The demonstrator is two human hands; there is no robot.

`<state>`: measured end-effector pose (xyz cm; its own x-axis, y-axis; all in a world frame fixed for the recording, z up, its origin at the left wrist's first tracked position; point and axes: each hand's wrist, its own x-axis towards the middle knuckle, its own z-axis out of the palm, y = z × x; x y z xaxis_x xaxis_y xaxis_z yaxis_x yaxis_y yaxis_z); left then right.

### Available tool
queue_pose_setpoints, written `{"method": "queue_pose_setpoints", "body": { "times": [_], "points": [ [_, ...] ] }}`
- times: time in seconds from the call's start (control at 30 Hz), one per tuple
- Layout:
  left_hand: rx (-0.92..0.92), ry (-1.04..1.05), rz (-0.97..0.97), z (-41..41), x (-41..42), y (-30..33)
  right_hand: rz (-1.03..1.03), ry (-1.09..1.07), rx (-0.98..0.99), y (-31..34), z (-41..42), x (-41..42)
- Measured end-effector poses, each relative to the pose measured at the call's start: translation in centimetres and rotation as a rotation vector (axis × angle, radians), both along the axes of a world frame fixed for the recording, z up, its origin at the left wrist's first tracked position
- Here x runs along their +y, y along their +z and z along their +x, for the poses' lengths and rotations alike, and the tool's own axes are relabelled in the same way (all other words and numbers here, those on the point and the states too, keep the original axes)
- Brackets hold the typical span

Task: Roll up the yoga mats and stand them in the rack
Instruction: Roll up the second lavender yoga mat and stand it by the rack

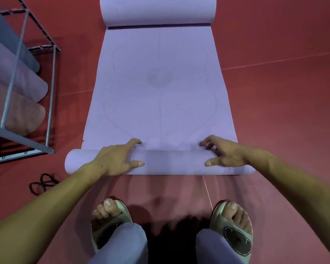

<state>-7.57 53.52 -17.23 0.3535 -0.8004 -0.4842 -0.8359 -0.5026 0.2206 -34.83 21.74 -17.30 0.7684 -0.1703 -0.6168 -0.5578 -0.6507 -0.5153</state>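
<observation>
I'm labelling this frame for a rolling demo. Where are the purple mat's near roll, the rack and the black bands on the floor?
near roll [173, 161]: head view, middle of the roll between the hands.
rack [52, 88]: head view, front corner post.
black bands [43, 182]: head view, the loops' middle.

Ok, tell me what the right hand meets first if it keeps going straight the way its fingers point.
The right hand points up the flat mat. That stretch looks free, so it would probably first meet the curled far end, though depth is hard to judge.
</observation>
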Motion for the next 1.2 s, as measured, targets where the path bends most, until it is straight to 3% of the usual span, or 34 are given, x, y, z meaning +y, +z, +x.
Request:
{"method": "queue_pose_setpoints", "body": {
  "times": [0.1, 0.2, 0.3, 0.6, 0.77, 0.9, 1.0, 1.1, 1.2],
  "points": [
    [-0.025, -0.069, -0.106, -1.1, 1.2, -0.9, 0.015, 0.062, -0.05, -0.7, -0.7, 0.4],
    [-0.062, -0.077, -0.174, -1.3, 1.8, -1.5, -0.125, 0.123, -0.054, -0.6, -0.5, 0.5],
    [-0.099, -0.093, -0.137, -1.1, 1.3, -1.6, -0.315, 0.17, -0.145, 0.0, -0.2, 1.1],
    [-0.042, -0.021, -0.006, 0.1, -1.3, -0.8, -0.593, 0.108, -0.329, 0.3, -2.1, 5.8],
    [-0.164, 0.033, -0.249, -0.6, -0.6, -1.7, -0.705, 0.113, -0.31, -1.2, -1.7, 6.1],
    [-0.301, 0.022, -0.25, -0.6, -1.5, -0.5, -0.677, 0.172, -0.221, 0.1, 0.5, 4.3],
    [-0.281, 0.012, -0.167, -0.4, -2.5, 0.6, -0.628, 0.222, -0.165, 0.5, 1.6, 3.2],
    [-0.183, 0.062, -0.139, -0.5, -2.5, 0.9, -0.501, 0.088, -0.166, 1.4, 2.0, 2.4],
    [-0.308, -0.011, -0.089, -1.2, -2.4, 0.0, -0.479, 0.05, -0.162, 1.7, 1.8, 2.4]
  ]
}}
